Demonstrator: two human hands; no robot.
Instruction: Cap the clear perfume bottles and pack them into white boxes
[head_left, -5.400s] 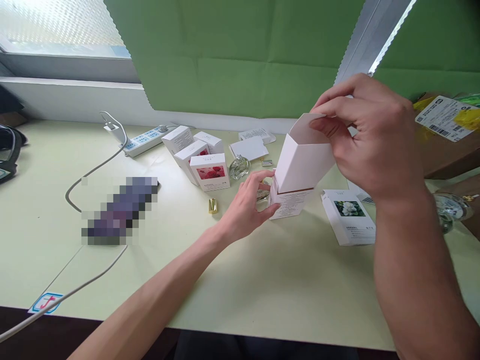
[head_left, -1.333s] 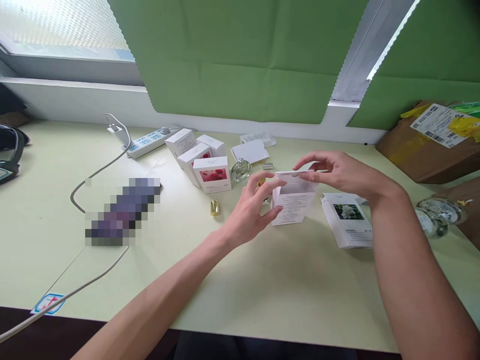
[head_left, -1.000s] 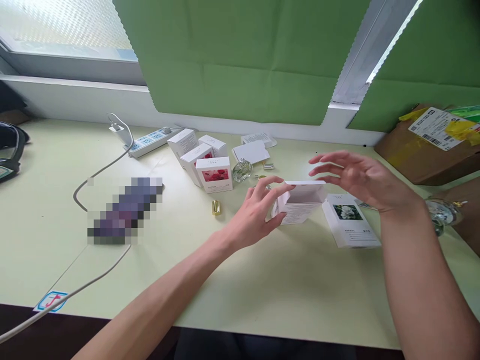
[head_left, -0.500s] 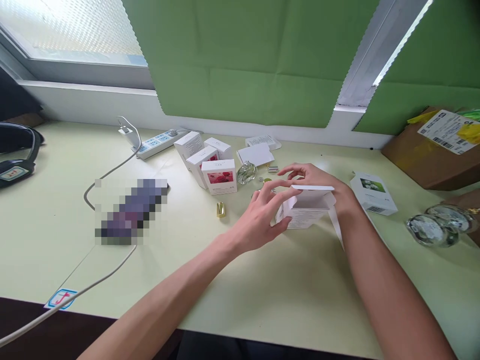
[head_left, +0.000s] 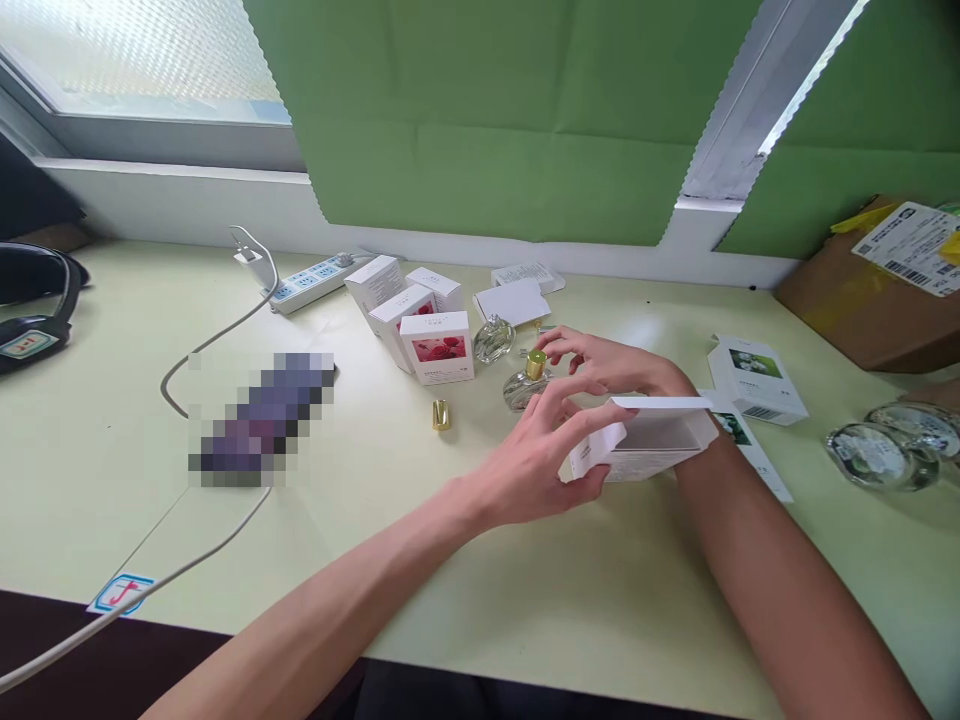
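An open white carton (head_left: 652, 448) lies on its side on the pale green table (head_left: 525, 590), its lid flap sticking out level. My left hand (head_left: 551, 455) grips the carton's left end, thumb below and fingers on top. My right hand (head_left: 611, 365) reaches over the carton with its fingers spread, the tips just beside a small glass perfume bottle with a gold cap (head_left: 525, 383). Nothing is in the right hand.
Three white boxes with red flower pictures (head_left: 435, 345) and another glass bottle (head_left: 495, 340) stand behind. A loose gold cap (head_left: 441, 414), a power strip (head_left: 307, 283) with a cable, flower-print boxes (head_left: 757, 378), glass bottles (head_left: 877, 455) and a brown parcel (head_left: 870, 300) lie around.
The tall insert was pushed down into the carton. The carton then tipped over to the right and slid nearer. My right hand went from its lid flap to the gold-capped bottle.
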